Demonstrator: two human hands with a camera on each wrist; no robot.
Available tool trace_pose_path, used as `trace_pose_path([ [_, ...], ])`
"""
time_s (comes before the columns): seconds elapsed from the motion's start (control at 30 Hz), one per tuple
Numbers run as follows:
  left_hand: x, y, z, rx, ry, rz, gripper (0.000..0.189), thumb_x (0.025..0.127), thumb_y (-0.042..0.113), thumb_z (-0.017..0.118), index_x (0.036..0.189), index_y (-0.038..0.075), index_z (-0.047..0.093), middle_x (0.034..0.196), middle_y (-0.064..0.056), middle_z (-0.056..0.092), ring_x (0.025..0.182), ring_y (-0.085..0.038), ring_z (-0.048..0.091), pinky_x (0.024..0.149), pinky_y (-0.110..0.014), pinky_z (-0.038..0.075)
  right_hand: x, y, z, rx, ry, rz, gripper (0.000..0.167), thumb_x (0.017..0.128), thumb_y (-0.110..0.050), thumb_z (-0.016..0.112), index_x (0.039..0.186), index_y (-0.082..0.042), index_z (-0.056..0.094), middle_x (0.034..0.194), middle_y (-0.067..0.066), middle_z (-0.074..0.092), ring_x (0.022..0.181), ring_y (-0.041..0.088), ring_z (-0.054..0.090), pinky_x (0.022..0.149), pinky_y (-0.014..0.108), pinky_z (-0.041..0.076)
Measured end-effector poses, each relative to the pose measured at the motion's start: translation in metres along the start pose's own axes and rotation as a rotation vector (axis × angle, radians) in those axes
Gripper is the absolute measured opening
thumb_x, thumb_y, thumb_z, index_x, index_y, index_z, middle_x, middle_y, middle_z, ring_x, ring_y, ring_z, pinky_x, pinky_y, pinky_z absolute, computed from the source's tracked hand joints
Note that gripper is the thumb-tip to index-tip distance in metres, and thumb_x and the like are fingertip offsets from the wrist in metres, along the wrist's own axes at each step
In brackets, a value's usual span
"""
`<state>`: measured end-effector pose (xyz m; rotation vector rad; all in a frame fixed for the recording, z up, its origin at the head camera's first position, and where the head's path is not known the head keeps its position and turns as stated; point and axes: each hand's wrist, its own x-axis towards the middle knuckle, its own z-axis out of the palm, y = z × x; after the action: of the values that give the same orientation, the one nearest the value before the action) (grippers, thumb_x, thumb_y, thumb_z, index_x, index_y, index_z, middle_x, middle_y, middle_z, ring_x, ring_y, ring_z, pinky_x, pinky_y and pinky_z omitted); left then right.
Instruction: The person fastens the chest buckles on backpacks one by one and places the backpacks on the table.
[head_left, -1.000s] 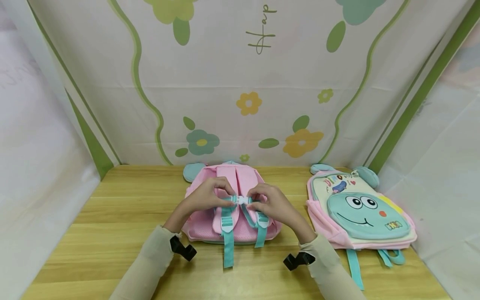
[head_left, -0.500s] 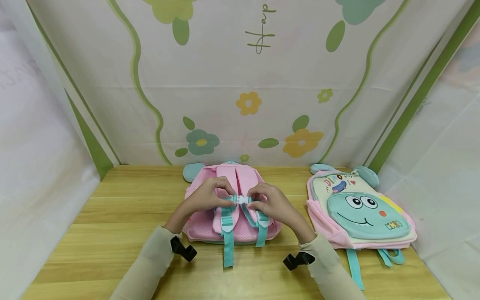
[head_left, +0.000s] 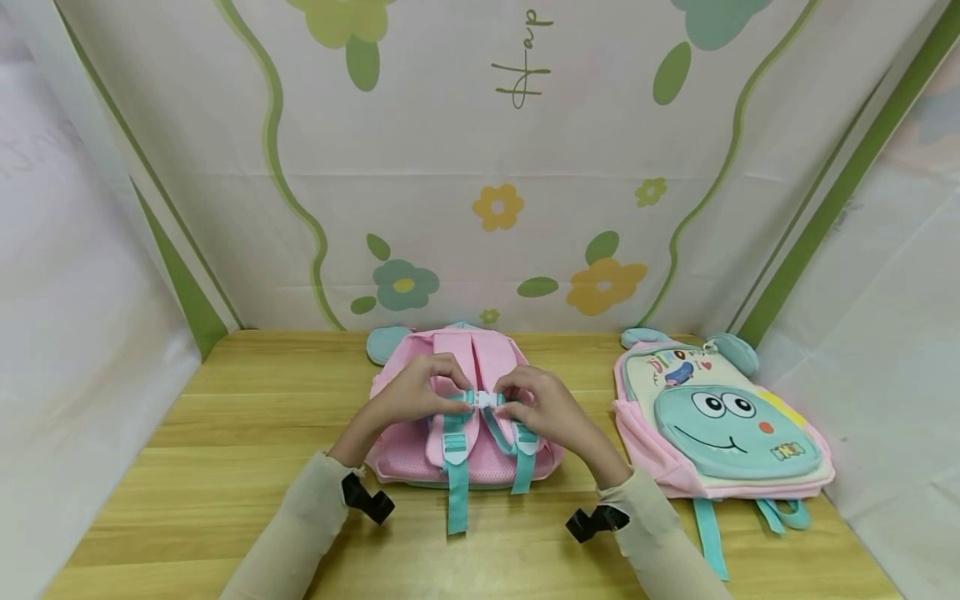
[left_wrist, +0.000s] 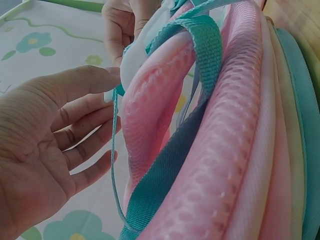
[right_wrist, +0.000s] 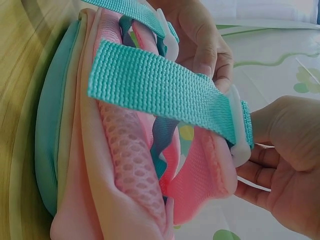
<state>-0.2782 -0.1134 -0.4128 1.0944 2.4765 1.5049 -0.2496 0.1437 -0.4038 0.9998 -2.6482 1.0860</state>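
Unmoved since a second earlier, left hand (head_left: 416, 392) and right hand (head_left: 546, 405) pinch teal webbing (head_left: 468, 397) flanking a white buckle (head_left: 485, 400) on a pink backpack (head_left: 487, 463).

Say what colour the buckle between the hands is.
The buckle is white, clearest in the head view.

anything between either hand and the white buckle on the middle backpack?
Nothing visible in the way: the left hand and right hand pinch at opposite ends of the white buckle. The other backpack lies off to the right, apart from both hands.
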Motion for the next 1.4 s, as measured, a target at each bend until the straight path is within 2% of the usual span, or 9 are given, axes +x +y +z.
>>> trace_pose_path([
  [0.2,0.0004,-0.0006,0.0010,-0.017,0.005,0.005,0.016,0.079,0.015,0.089,0.090,0.014,0.077,0.090,-0.001,0.071,0.095,-0.028,0.065,0.093,-0.052,0.051,-0.0001,-0.0007,0.0001,-0.008,0.006,0.000,0.019,0.086,-0.007,0.081,0.103,-0.011,0.074,0.092,0.000,0.068,0.086,0.011,0.060,0.079,0.028,0.056],
  [0.43,0.0005,0.0015,0.0034,-0.036,0.004,0.018,0.016,0.079,0.015,0.089,0.090,0.012,0.077,0.091,-0.005,0.072,0.094,-0.030,0.064,0.092,-0.051,0.050,-0.0002,-0.0014,0.0023,-0.005,-0.003,-0.018,0.017,0.087,-0.006,0.080,0.102,-0.011,0.073,0.091,0.000,0.067,0.085,0.011,0.059,0.078,0.032,0.056],
  [0.73,0.0004,0.0031,0.0022,-0.009,-0.004,0.000,0.016,0.079,0.016,0.089,0.090,0.013,0.078,0.090,-0.002,0.071,0.094,-0.029,0.063,0.091,-0.050,0.050,0.0000,-0.0011,0.0023,0.014,-0.005,-0.009,0.018,0.086,-0.007,0.081,0.103,-0.010,0.073,0.092,0.001,0.068,0.085,0.011,0.059,0.079,0.033,0.057],
  [1.27,-0.0043,0.0080,-0.0002,0.023,-0.026,-0.029,0.016,0.080,0.020,0.088,0.091,0.015,0.078,0.091,-0.001,0.070,0.093,-0.027,0.063,0.089,-0.050,0.050,-0.0004,-0.0003,0.0004,0.078,-0.068,-0.004,0.018,0.087,-0.010,0.081,0.103,-0.011,0.073,0.095,0.001,0.070,0.089,0.015,0.063,0.084,0.041,0.058],
  [1.4,-0.0054,0.0080,-0.0008,0.012,-0.043,-0.039,0.015,0.081,0.019,0.087,0.093,0.015,0.078,0.092,0.000,0.071,0.096,-0.025,0.065,0.093,-0.051,0.052,0.0000,-0.0003,0.0006,0.089,-0.076,0.000,0.018,0.087,-0.009,0.081,0.103,-0.010,0.073,0.095,0.001,0.070,0.090,0.017,0.064,0.086,0.043,0.058],
])
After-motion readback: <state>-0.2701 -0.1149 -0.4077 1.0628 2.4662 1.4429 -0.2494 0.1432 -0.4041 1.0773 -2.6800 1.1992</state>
